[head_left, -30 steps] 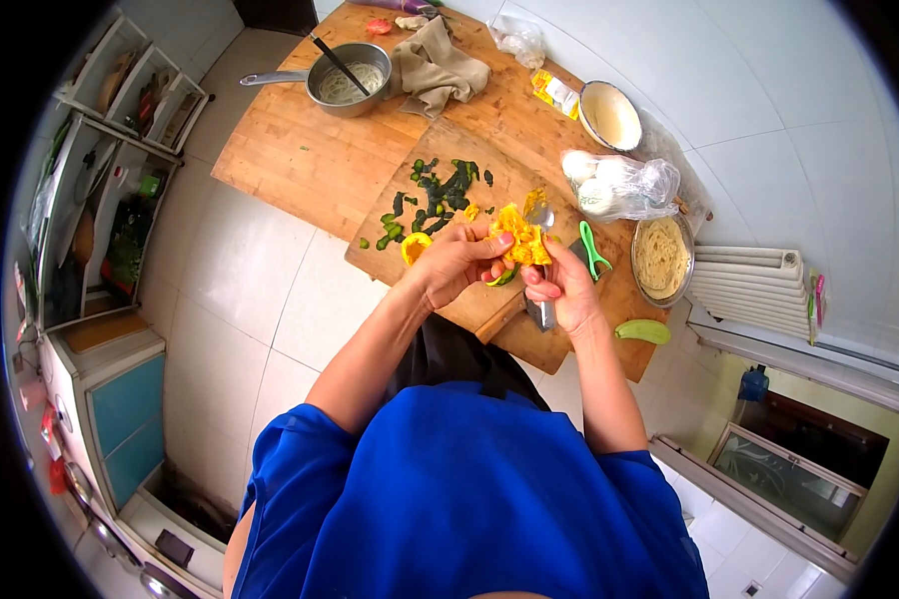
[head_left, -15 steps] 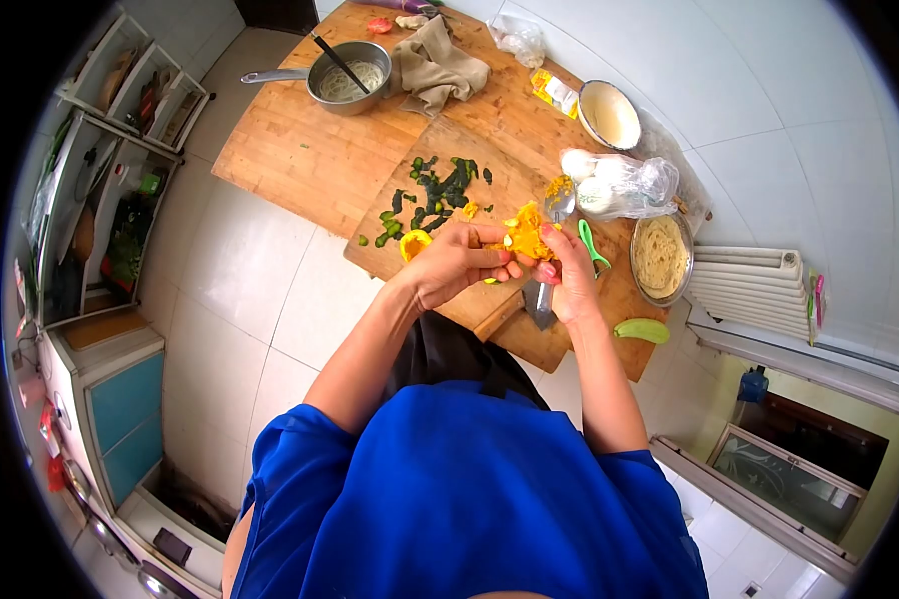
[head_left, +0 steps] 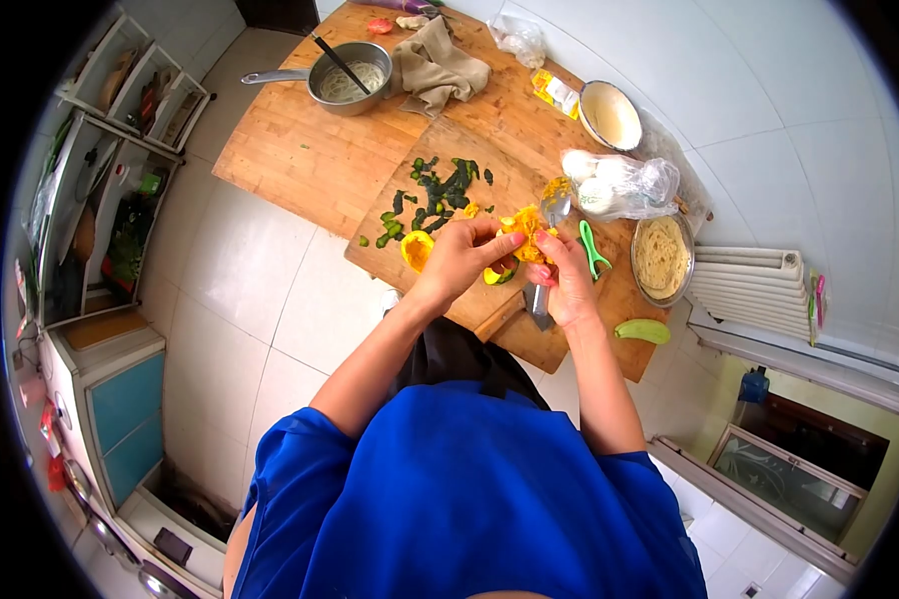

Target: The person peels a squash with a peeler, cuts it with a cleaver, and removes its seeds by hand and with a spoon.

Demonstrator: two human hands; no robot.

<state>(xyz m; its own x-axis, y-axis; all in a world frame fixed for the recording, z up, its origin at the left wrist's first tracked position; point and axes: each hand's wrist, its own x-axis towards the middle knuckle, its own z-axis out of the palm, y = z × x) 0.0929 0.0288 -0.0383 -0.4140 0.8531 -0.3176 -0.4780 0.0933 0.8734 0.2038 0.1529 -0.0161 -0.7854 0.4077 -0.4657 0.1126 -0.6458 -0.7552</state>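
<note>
Between the fingertips of both hands is a clump of stringy orange pumpkin pulp (head_left: 522, 222) with pale seeds in it. My left hand (head_left: 459, 264) pinches it from the left, thumb laid across it. From the right, my right hand (head_left: 567, 280) grips the same clump with bent fingers. A hollow pumpkin half (head_left: 417, 251) sits by my left wrist, and another pumpkin piece (head_left: 500, 274) with dark rind lies beneath the hands, partly hidden. Just beyond my right hand rest a spoon (head_left: 557, 206) with orange pulp around it and a green peeler (head_left: 591, 250).
Dark green peelings (head_left: 440, 190) lie scattered over the cutting board (head_left: 509, 178). A knife blade (head_left: 538, 307) points toward me. Around them are a saucepan (head_left: 348, 104), a cloth (head_left: 435, 70), an enamel bowl (head_left: 609, 116), bagged white items (head_left: 624, 184), a dough bowl (head_left: 661, 258) and a pale green vegetable (head_left: 642, 330).
My left hand has shifted slightly, its thumb now across the pulp. The clump has come a little lower, and both pumpkin pieces show more from behind the hands.
</note>
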